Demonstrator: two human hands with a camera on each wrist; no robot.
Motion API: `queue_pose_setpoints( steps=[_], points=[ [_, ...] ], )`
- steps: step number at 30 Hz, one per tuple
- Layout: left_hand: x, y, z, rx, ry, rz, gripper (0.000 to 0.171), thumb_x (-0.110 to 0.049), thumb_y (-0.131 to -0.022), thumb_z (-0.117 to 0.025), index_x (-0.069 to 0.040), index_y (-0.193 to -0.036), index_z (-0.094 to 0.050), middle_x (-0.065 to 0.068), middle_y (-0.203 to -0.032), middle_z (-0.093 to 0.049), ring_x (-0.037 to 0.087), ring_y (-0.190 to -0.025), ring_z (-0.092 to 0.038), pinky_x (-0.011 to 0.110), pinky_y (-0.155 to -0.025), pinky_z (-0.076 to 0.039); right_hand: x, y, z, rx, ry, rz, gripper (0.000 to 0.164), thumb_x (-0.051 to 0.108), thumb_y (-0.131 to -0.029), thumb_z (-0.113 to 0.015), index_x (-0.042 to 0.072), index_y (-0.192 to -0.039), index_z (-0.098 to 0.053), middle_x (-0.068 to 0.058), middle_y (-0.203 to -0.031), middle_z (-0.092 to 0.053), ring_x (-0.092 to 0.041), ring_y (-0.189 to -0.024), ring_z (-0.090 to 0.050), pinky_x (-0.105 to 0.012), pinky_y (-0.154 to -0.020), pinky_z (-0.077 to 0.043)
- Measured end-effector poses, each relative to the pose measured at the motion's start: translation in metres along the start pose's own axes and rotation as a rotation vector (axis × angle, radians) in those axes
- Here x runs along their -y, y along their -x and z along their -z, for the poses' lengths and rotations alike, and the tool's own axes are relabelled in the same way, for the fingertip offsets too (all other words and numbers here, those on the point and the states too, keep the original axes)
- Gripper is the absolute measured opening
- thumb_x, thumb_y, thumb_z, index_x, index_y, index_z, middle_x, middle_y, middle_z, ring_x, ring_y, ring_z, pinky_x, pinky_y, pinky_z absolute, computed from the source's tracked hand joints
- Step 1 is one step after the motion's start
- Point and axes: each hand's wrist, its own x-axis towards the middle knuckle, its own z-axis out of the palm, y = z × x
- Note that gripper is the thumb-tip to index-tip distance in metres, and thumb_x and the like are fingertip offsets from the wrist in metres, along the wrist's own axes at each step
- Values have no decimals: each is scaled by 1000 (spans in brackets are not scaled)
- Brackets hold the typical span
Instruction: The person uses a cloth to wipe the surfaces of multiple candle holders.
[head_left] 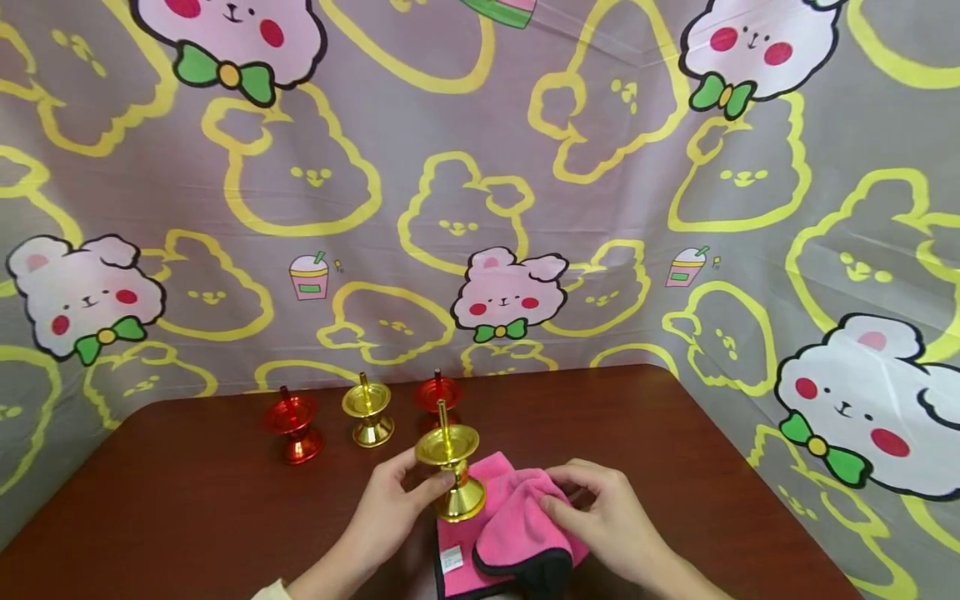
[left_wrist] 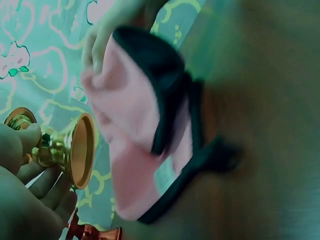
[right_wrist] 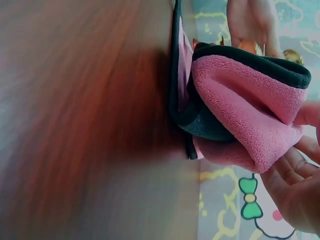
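Note:
A gold candle holder (head_left: 461, 500) with a spike on top stands upright in my left hand (head_left: 386, 508), whose thumb and fingers grip its narrow middle. In the left wrist view the holder (left_wrist: 55, 150) shows its hollow base. My right hand (head_left: 611, 512) pinches a bunched pink cloth (head_left: 525, 521) with dark edging, just right of the holder. Part of the cloth lies flat, with a white label (head_left: 452, 558) on it. In the right wrist view the fingers hold the folded cloth (right_wrist: 245, 110) from one side.
Toward the back of the brown table (head_left: 187, 500) stand a red candle holder (head_left: 300, 442), another gold one (head_left: 371, 425) and a second red one (head_left: 438, 392), partly hidden behind the held holder. A patterned curtain (head_left: 390, 208) hangs behind and at the sides.

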Motion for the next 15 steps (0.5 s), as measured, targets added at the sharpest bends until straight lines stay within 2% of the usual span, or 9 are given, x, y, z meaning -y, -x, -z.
queue_pose_setpoints(
  steps=[4, 7, 11, 15],
  points=[
    [-1, 21, 5, 102, 66, 15, 36, -14, -94, -72, 2, -125, -65, 12, -115, -70, 16, -106, -63, 25, -90, -50, 6, -8, -8, -3, -47, -59, 17, 19, -87, -81, 19, -103, -77, 4, -92, -70, -15, -75, -64, -30, -66, -57],
    [2, 31, 8, 160, 142, 32, 40, -12, -97, -68, 9, -129, -59, 18, -119, -68, 13, -104, -64, 25, -89, -51, 12, -14, -17, 4, -109, -81, 18, 18, -88, -80, 14, -105, -77, 0, -94, -71, -17, -76, -66, -31, -68, -57],
    [6, 39, 10, 181, 221, 54, 43, -11, -99, -65, 16, -131, -53, 23, -120, -65, 12, -100, -65, 26, -85, -53, 20, -19, -31, 32, -178, -103, 21, 17, -89, -78, 9, -108, -76, -4, -98, -72, -18, -78, -67, -31, -70, -57],
    [8, 42, 9, 178, 249, 89, 44, -14, -100, -64, 14, -131, -54, 20, -119, -66, 15, -99, -66, 29, -83, -55, 27, -22, -44, 75, -233, -157, 21, 16, -91, -76, 8, -111, -75, -6, -100, -72, -18, -80, -67, -30, -72, -57]
  ],
)
